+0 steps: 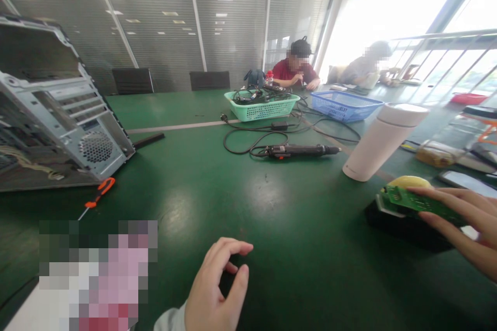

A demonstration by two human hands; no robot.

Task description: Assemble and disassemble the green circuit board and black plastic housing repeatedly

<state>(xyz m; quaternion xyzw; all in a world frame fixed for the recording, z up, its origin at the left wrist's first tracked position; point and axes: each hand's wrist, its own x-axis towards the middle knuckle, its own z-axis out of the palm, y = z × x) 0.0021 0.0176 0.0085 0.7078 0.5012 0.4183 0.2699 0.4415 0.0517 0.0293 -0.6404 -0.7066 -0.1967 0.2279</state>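
At the right edge my right hand (471,212) grips a green circuit board (430,204) between thumb and fingers. The board is just above or against a black object (407,230) that has a rounded yellow part (409,182) behind it; whether they touch I cannot tell. Low in the middle, my left hand (219,284) is held over the green table (287,269), empty, with thumb and fingers curved and apart.
A metal computer case (73,114) stands at left, with an orange-handled screwdriver (99,194) by it. Beyond my hands are a black electric screwdriver (303,151), a pale tumbler (384,139), a green basket of cables (264,109) and a blue basket (345,106). Two people sit farther back.
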